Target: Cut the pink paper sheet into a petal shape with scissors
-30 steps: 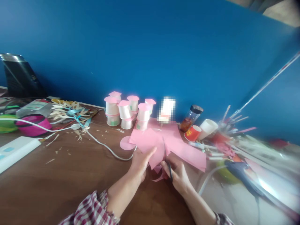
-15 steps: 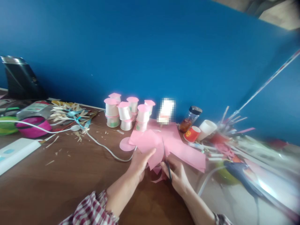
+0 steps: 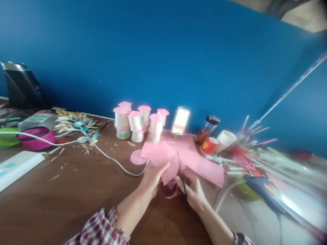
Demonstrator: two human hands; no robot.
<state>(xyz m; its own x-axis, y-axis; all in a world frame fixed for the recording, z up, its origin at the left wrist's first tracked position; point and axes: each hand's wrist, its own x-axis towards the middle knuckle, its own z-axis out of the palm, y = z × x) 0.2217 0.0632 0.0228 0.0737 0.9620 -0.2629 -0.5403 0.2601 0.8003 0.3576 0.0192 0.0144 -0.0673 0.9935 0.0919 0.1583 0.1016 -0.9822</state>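
Note:
My left hand (image 3: 153,177) is closed on a piece of pink paper (image 3: 163,158), thumb on top and fingers hidden beneath. Scissors (image 3: 182,177) with dark handles sit in my right hand (image 3: 192,190), their blades at the paper's right edge. Pink offcuts (image 3: 173,194) hang or lie below the paper, between my hands. Under and behind it are larger pink sheets (image 3: 206,166). A cut pink disc (image 3: 138,157) lies on the table to the left.
Stacked paper cups topped with pink paper (image 3: 121,117) stand by the blue wall. A lidded jar (image 3: 208,127), a red cup (image 3: 209,145) and a white cup (image 3: 226,140) are right. A white cable (image 3: 114,160) crosses the table from the left; a glue gun (image 3: 265,190) lies right.
The scissor blades have parted slightly at the paper's right edge. Both hands and the paper stay in nearly the same place.

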